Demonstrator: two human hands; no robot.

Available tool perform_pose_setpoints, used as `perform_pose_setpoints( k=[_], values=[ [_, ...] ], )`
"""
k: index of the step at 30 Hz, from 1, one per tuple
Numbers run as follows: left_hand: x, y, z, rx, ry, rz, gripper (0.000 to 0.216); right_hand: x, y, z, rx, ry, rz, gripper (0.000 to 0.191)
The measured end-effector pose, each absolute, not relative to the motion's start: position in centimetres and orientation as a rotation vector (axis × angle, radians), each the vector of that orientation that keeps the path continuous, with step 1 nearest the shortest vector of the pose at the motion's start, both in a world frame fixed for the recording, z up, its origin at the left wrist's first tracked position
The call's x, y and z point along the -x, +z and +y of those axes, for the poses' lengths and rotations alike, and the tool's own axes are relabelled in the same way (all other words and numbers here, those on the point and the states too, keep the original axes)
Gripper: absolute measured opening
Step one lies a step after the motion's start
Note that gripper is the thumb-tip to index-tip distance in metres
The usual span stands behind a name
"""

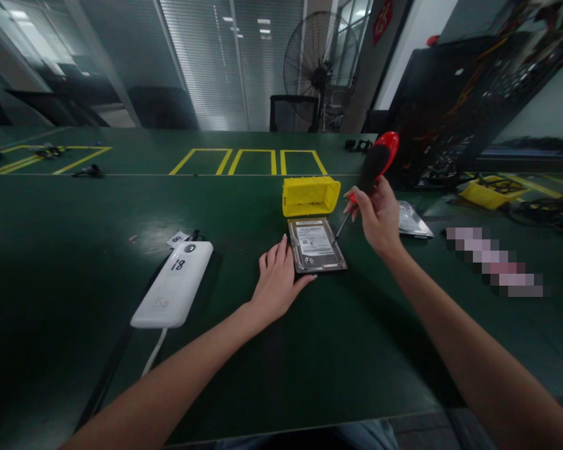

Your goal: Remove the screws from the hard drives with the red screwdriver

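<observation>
A hard drive [316,245] with a white label lies flat on the green table. Against its left side and near corner rests my left hand [276,275], fingers stretched out and thumb along the front edge. My right hand [378,215] is closed around a red and black screwdriver [378,159], held tilted with its handle up to the right. The thin shaft points down to the drive's right edge, and its tip appears to touch there. Just behind the drive stands a yellow plastic bin [311,197], tipped on its side with its opening facing me.
A second hard drive [413,220] lies right of my right hand. To the left is a white power bank [176,284] with a cable. Another yellow bin [491,191] and dark cables [551,212] sit at the right, near a large black case [431,119]. Yellow tape outlines [256,151] mark the table.
</observation>
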State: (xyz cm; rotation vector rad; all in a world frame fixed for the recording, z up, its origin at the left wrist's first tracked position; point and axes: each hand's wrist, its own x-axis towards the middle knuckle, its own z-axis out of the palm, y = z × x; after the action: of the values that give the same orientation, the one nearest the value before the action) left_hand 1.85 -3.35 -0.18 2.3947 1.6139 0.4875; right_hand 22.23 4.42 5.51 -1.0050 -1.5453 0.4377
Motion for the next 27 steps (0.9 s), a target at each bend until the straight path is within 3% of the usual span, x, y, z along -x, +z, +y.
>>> perform_pose_setpoints(
  k=[22, 27],
  values=[
    [-1.97, -0.21, -3.27, -2.407, 0.489, 1.621, 0.069, -21.76, 5.43, 4.8, 0.924, 0.609, -1.428, 0.024],
    [-1.95, -0.3, -3.24, -2.404, 0.481, 1.624, 0.069, -21.73, 5.5, 4.58, 0.897, 0.773, -1.448, 0.034]
  ],
)
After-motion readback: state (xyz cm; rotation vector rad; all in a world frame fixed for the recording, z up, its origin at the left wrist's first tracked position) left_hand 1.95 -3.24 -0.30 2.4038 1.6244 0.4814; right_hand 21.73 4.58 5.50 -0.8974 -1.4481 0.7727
